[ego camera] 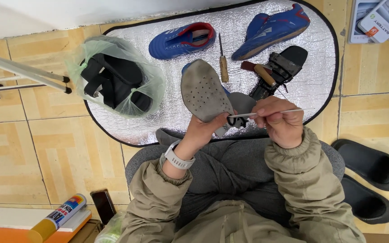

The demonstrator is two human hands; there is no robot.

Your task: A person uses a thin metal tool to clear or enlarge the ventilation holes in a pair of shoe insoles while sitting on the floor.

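Note:
My left hand (203,131) holds a grey perforated insole (202,90) upright by its lower end, together with a grey shoe piece (241,105) behind it. My right hand (279,120) pinches a thin metal rod (266,112) that lies level and points left at the insole's lower edge. A white watch (177,158) sits on my left wrist. Both hands hover over a silver foil mat (158,117).
On the mat lie two blue shoes (182,40) (271,30), a wooden-handled awl (223,63), a black sandal (282,69) with a brush on it, and a green plastic bag (115,81) of black footwear. Black slippers (370,177) sit at right, a glue tube (59,216) lower left.

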